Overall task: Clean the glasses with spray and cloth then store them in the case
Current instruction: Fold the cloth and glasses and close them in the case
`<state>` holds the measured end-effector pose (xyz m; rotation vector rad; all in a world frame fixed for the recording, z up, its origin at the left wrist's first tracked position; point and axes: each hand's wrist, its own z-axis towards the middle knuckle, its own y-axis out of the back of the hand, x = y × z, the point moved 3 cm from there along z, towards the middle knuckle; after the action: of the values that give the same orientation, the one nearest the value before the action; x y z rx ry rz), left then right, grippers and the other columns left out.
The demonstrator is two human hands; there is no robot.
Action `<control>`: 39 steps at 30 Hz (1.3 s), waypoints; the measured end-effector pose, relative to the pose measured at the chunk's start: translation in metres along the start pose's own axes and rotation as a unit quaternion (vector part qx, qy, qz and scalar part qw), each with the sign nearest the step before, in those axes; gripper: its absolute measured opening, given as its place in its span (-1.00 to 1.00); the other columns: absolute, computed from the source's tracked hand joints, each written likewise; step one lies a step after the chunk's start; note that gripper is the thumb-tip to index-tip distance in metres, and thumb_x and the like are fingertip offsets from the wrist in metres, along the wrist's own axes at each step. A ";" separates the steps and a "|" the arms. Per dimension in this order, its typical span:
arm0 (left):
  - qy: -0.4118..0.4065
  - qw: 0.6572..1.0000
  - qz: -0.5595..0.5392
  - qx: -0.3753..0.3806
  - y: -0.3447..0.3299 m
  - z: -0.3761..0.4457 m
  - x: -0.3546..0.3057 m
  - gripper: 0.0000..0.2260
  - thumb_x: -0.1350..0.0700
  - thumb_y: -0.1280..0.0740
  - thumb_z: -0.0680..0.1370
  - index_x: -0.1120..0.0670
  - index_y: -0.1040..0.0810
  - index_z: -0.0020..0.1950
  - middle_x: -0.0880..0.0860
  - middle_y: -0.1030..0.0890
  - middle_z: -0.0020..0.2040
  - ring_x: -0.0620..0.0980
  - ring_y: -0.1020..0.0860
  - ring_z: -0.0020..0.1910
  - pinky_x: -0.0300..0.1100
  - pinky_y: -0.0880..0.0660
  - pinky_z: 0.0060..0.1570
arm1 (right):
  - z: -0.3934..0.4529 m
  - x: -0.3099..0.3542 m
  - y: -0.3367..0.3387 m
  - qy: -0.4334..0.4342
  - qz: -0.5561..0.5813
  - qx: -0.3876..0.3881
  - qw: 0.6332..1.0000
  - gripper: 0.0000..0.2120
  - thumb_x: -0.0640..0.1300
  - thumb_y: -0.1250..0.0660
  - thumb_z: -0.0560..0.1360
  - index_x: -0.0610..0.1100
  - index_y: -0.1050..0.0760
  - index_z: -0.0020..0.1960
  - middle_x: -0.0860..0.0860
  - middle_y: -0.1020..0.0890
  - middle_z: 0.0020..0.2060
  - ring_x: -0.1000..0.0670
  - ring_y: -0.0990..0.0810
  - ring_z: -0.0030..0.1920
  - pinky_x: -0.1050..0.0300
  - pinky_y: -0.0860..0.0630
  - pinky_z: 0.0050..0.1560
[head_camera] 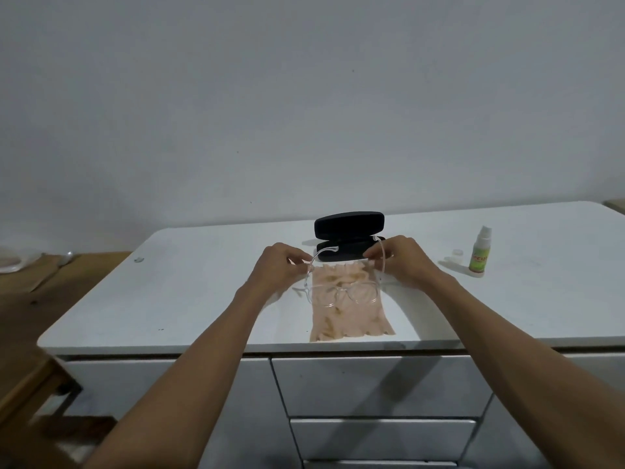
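Both hands up over the white cabinet top (203,282), sharing one load: clear, transparent-framed plastic glasses (341,292), arms unfolded. Left hand (280,265) pinched on the near-left temple arm, right hand (402,262) pinched on the other, fingers closed on the thin plastic at each side. Lenses hanging toward the wearer, just below and between the two hands, above a peach-coloured rectangular cleaning cloth (345,309) lying flat beneath them. Whether the lens rims touch the cloth, hard to tell. Long axis of the frame running left to right, from one hand across to the other. Straight beyond the fingertips, very close: a black hard-shell oblong glasses case (348,235), lid standing open, its own long axis also left to right, so frame and case already lined up. Neither hand clearly nearer the case; pretty much level. Off to the outside of the right hand, well apart: a small green-labelled spray bottle (479,253) with a white nozzle, standing upright, untouched. Judging by the grip, temples likely need folding before any move forward into the case.
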<state>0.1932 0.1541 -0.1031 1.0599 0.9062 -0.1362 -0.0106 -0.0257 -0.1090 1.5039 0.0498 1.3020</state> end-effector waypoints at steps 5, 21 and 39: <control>0.008 0.999 0.044 0.027 -0.013 0.013 -0.004 -0.95 0.06 -0.55 0.46 -0.10 -0.74 -0.13 -0.16 -0.63 -0.30 -0.12 -0.60 -0.27 -0.15 -0.55 -0.14 | 0.014 0.004 -0.008 0.028 -0.058 0.047 0.997 -0.83 -0.08 -0.57 0.44 -0.06 -0.76 0.03 0.09 -0.66 -0.23 0.20 -0.57 -0.23 0.36 -0.40 -0.21; 0.047 0.970 -0.137 0.194 0.018 -0.003 -0.021 -0.82 0.40 -0.30 0.45 0.24 -0.66 -0.08 0.05 -0.72 -0.11 -0.10 -0.60 -0.18 -0.14 -0.44 -0.08 | -0.002 0.016 0.026 -0.063 0.146 0.176 0.971 -0.77 -0.26 -0.28 0.40 -0.15 -0.71 -0.10 -0.01 -0.72 -0.16 -0.01 -0.60 -0.08 0.03 -0.50 -0.06; 0.023 0.995 -0.080 0.062 0.024 -0.054 -0.013 -0.87 0.37 -0.42 0.39 0.16 -0.63 -0.18 -0.07 -0.59 -0.41 -0.15 -0.55 -0.41 -0.20 -0.48 -0.22 | -0.051 0.002 0.037 -0.110 0.114 0.064 0.985 -0.84 -0.33 -0.37 0.45 -0.12 -0.66 -0.15 -0.01 -0.72 -0.28 -0.02 -0.54 -0.23 0.19 -0.39 -0.31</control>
<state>0.1658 0.2056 -0.0866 1.1080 1.0350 -0.3064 -0.0676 -0.0054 -0.0912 1.7961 -0.1904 1.3235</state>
